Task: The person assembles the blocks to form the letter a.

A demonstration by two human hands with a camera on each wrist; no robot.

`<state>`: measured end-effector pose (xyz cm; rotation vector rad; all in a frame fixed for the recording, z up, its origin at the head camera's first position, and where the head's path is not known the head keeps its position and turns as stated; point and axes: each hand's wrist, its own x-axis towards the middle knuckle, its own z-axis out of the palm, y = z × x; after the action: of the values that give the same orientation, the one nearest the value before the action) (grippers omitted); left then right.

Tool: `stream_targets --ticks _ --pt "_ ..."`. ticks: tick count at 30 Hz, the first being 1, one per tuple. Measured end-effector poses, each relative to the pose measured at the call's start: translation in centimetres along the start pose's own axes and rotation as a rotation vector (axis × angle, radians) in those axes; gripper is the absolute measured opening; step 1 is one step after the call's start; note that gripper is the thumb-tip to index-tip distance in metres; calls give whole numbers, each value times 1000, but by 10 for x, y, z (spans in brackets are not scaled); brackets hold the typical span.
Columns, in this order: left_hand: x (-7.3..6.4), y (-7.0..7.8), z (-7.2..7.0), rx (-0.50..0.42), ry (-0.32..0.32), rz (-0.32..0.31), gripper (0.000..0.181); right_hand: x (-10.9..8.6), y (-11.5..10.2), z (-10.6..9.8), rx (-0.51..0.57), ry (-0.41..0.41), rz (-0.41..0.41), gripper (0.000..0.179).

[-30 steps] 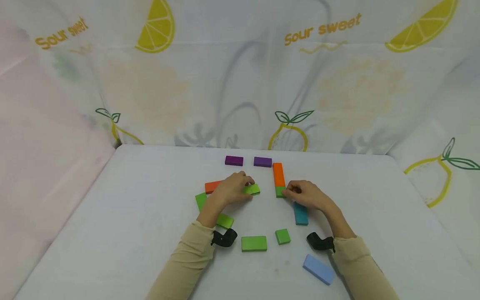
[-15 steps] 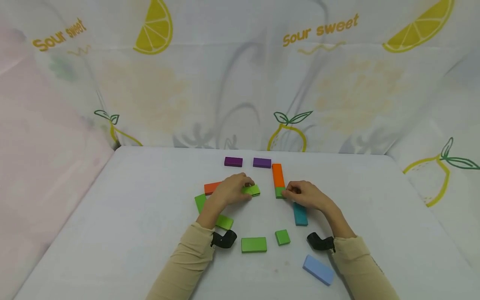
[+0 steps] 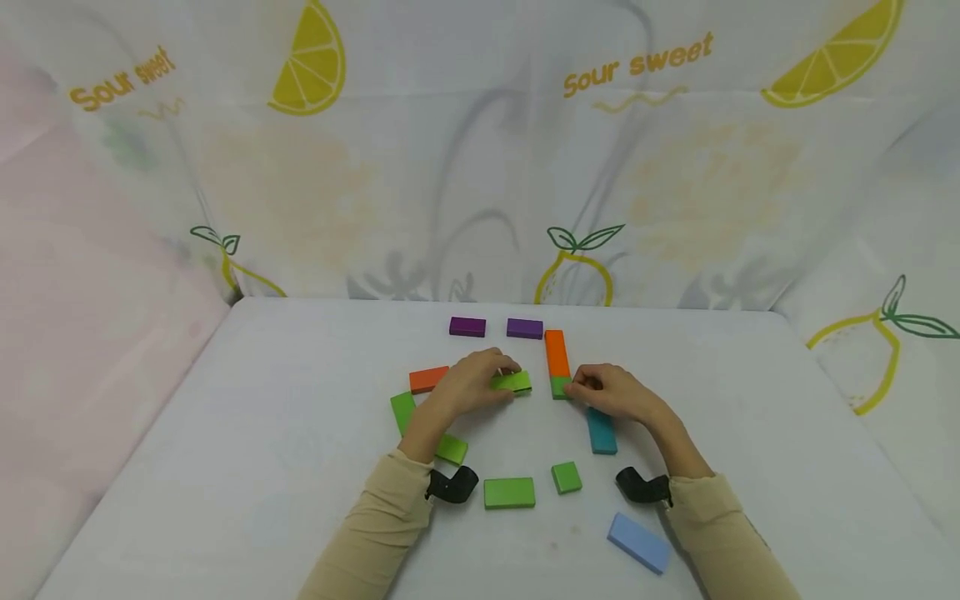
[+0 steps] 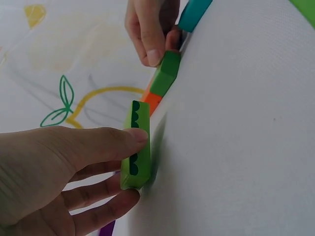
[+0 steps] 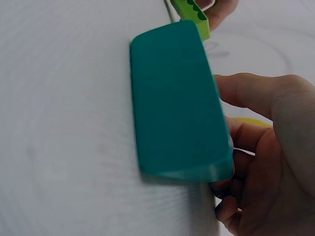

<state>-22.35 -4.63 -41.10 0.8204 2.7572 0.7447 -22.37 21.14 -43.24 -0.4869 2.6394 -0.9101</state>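
My left hand [image 3: 471, 385] pinches a light green block [image 4: 143, 164] between thumb and fingers, just above the white table. Dark scalloped marks run along that block's side in the left wrist view. To its right, my right hand [image 3: 617, 392] pinches a small green block [image 3: 559, 388] at the near end of an orange block [image 3: 557, 353]. The two blocks sit end to end in one line. Close below my right palm lies a teal block [image 3: 602, 433], which fills much of the right wrist view and hides the small green block there.
Two purple blocks [image 3: 468, 327] lie at the back. A red-orange block [image 3: 428, 379] and two green blocks [image 3: 403, 412] lie around my left forearm. Nearer are a green block [image 3: 509, 493], a green cube-like block [image 3: 566, 477] and a light blue block [image 3: 638, 542].
My left hand has shifted slightly right with the light green block, toward the small green one. My right hand stays in place, and the head view tilts up a little.
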Motion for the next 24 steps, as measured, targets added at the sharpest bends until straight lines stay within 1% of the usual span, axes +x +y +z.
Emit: stream_targets --ticks 6,12,20,24 --pt "2 4 6 9 19 13 37 -1 0 0 11 5 -4 25" --pt "2 7 8 27 44 7 38 -2 0 0 11 -2 -3 23" --pt "4 11 14 -14 79 46 36 -2 1 1 13 0 -13 23" --pt "4 14 15 -26 91 49 35 -1 0 0 13 0 -20 22"
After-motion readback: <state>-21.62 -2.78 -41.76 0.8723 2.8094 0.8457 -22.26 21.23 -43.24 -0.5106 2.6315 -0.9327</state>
